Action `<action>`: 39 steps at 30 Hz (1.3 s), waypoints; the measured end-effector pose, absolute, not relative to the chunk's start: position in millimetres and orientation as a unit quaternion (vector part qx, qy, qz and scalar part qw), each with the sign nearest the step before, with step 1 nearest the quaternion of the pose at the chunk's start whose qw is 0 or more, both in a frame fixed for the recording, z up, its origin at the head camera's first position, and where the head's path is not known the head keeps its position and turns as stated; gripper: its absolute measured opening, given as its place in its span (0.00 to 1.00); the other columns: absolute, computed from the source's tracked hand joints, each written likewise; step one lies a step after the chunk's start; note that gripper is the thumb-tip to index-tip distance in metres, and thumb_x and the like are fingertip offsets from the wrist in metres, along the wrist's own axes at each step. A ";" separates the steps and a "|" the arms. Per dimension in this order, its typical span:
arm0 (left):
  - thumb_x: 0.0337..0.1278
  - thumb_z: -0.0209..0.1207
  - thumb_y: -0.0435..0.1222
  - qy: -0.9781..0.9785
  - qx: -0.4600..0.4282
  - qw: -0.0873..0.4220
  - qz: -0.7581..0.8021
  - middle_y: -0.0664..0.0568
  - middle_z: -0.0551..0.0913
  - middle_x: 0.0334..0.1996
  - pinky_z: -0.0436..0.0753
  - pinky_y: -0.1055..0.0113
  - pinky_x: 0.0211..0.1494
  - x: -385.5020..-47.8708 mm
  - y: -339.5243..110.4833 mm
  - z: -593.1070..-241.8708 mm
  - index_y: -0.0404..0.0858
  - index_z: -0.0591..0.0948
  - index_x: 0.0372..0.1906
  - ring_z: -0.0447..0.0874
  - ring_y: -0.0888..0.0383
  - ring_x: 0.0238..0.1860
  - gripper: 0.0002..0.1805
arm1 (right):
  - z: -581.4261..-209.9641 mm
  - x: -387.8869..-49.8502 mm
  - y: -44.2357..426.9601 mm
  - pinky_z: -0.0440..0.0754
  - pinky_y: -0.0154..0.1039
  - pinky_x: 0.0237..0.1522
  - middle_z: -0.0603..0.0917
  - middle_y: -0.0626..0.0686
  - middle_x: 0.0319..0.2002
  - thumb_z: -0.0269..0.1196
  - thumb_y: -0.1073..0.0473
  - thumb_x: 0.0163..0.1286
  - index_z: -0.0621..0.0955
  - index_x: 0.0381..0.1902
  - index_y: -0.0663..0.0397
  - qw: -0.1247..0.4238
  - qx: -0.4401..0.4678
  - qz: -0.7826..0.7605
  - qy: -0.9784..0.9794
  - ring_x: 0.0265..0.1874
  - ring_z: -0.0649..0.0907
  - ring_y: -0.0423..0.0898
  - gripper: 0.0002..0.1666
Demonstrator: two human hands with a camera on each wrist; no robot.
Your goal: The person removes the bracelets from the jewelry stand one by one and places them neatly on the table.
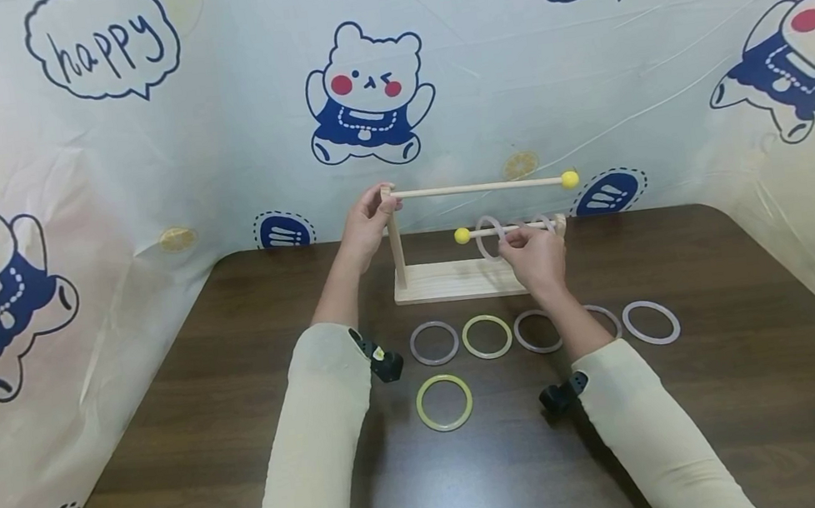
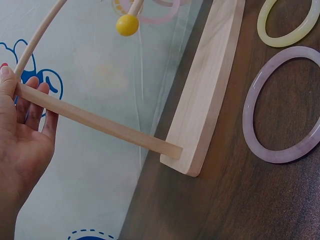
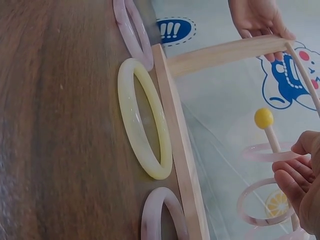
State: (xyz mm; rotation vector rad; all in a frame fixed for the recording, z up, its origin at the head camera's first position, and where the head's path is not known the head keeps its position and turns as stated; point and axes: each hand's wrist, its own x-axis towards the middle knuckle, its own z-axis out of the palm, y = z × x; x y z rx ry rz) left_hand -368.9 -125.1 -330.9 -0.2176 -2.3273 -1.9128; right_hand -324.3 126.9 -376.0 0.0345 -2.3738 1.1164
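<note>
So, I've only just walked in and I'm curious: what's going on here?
A person is working with a wooden rack. Their left hand holds the top of its left post, and their right hand pinches a pale purple ring that sits around the lower rod, near its yellow ball. More rings encircle that rod further along; the upper rod carries none. Six other rings lie on the table: two yellow, four pale purple.
</note>
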 end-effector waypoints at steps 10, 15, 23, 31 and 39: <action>0.58 0.52 0.51 -0.768 -0.068 0.060 -0.635 0.51 0.78 0.51 0.66 0.57 0.62 -369.5 -124.8 -330.4 0.48 0.72 0.60 0.74 0.59 0.54 0.25 | -375.0 -324.2 123.5 0.75 0.40 0.26 0.85 0.56 0.25 0.64 0.61 0.56 0.85 0.28 0.60 0.250 0.022 0.417 -0.874 0.24 0.82 0.50 0.07; 0.58 0.52 0.50 -0.766 -0.071 0.059 -0.636 0.50 0.78 0.51 0.66 0.58 0.62 -369.6 -125.3 -330.5 0.46 0.71 0.61 0.74 0.58 0.54 0.26 | -375.5 -324.7 121.2 0.76 0.39 0.25 0.85 0.57 0.25 0.64 0.62 0.56 0.85 0.29 0.61 0.244 0.025 0.427 -0.871 0.25 0.83 0.50 0.07; 0.59 0.51 0.50 -0.762 -0.077 0.058 -0.640 0.49 0.77 0.51 0.65 0.58 0.63 -370.2 -126.3 -331.3 0.45 0.71 0.61 0.74 0.58 0.54 0.26 | -374.7 -324.6 118.9 0.77 0.42 0.27 0.85 0.57 0.26 0.64 0.61 0.58 0.85 0.31 0.62 0.236 0.031 0.428 -0.872 0.26 0.83 0.50 0.08; 0.59 0.51 0.50 -0.764 -0.076 0.060 -0.638 0.50 0.78 0.51 0.66 0.59 0.62 -369.6 -126.0 -331.0 0.47 0.71 0.60 0.74 0.58 0.54 0.25 | -372.0 -325.5 114.6 0.77 0.41 0.29 0.86 0.56 0.27 0.64 0.60 0.60 0.85 0.32 0.62 0.233 0.033 0.420 -0.876 0.26 0.84 0.50 0.09; 0.59 0.51 0.51 -0.765 -0.074 0.060 -0.637 0.51 0.78 0.51 0.66 0.58 0.62 -369.6 -125.7 -331.1 0.47 0.72 0.60 0.74 0.59 0.54 0.25 | -372.5 -326.3 110.6 0.80 0.42 0.27 0.85 0.57 0.28 0.64 0.61 0.59 0.85 0.32 0.63 0.239 0.047 0.432 -0.868 0.26 0.84 0.50 0.09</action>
